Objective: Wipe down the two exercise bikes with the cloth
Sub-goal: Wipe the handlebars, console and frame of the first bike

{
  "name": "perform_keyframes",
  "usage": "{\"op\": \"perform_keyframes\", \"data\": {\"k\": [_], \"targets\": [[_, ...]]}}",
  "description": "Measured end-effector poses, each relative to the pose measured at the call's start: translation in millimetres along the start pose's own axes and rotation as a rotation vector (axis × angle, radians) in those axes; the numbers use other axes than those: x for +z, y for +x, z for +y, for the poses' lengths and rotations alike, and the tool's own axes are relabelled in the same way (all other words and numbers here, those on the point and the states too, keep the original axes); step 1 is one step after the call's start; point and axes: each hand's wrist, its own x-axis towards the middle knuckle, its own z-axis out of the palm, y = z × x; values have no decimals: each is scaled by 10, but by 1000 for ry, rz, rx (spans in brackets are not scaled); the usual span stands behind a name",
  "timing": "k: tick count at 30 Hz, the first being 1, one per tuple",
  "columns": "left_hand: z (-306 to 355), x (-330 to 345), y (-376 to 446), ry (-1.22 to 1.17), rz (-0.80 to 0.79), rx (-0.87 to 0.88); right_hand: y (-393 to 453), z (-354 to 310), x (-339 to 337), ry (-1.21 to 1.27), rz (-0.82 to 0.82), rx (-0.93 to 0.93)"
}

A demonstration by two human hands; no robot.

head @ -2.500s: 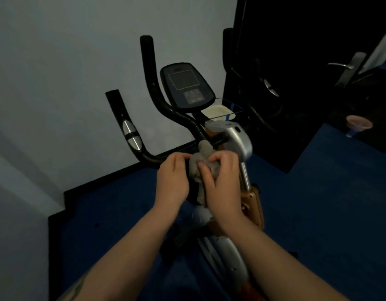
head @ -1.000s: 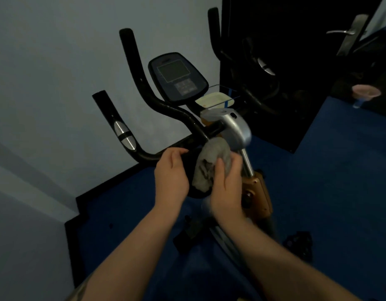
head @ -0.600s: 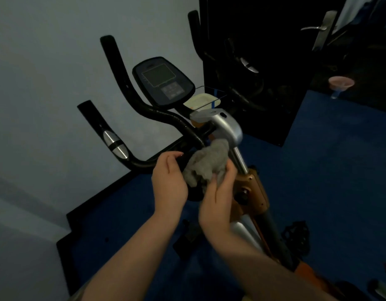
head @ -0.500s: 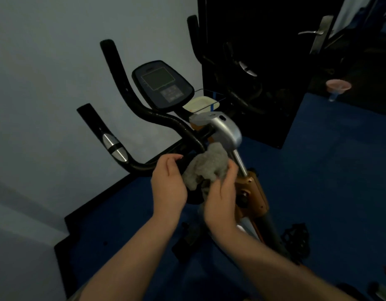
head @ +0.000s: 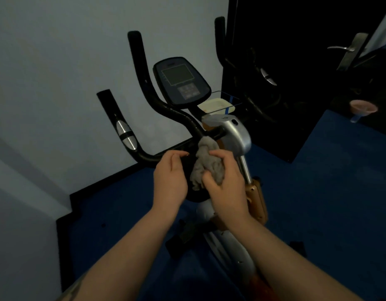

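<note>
The grey cloth (head: 206,165) is bunched and gripped in the right hand (head: 225,184), fingers curled round it, and is pressed against the black handlebar (head: 166,109) junction just below the silver stem cover (head: 234,133) of the near exercise bike (head: 242,148). The left hand (head: 169,178) is seen at 9 o'clock from the cloth, fingers curled over the lower bar; a closed grip on the bar is likely, though the underside of the fingers is not visible.

Step in hand, as judged: the handlebar centre of the first bike is being wiped. Little of the task appears done. The next move probably calls for the cloth to be run out along the bars toward 11 o'clock and up to the console (head: 181,80) at 12 o'clock, with the bar steadied by the left hand.

The second exercise bike (head: 259,68) is set at 1 o'clock against a black door (head: 296,61) and is barely made out in the dark; only a bar tip and a silver sensor patch are clear. The near bike's seat and pedals are cut off or hidden under the forearms. A pinkish funnel-like thing (head: 362,108) at 2 o'clock cannot be identified. A pale tray (head: 218,105) is seen behind the console.
</note>
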Motion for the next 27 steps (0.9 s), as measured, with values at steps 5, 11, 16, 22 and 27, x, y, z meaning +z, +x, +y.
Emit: {"op": "perform_keyframes", "data": {"k": [5,11,16,22,27], "targets": [[32,18,-21,3,39,-32,456,-116,-89,-303,-276,-85],[54,13,-69,10,89,-85,73,135,-66,40,-72,-77],[73,22,-106,-9,69,-96,66,133,85,235,85,62],[91,63,-164,-143,94,-149,-435,166,177,385,228,200],[88,62,-150,-115,79,-125,-154,125,56,396,160,178]]}}
